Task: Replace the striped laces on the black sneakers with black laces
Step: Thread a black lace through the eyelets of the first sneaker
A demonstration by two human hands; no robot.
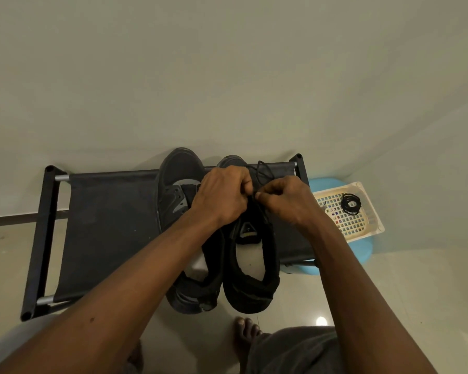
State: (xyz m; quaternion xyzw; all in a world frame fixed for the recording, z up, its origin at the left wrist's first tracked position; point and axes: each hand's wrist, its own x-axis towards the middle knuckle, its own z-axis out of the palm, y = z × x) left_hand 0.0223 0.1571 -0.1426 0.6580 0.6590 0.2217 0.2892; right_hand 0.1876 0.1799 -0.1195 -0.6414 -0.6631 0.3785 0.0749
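Two black sneakers stand side by side on a black fabric rack (106,220), toes toward the wall. The left sneaker (181,184) has no lace in its eyelets. Over the right sneaker (254,265) my left hand (222,195) and my right hand (284,201) meet, both pinching a thin black lace (262,171) that loops up above the fingers. The right sneaker's eyelets are hidden by my hands. A coiled black lace (350,203) lies in a cream basket (373,225) at the right, beside a bit of striped lace (324,206).
The basket rests on a light blue stool (362,252) right of the rack. A pale wall rises just behind the rack. My bare foot (247,330) stands on the glossy tiled floor below the shoes.
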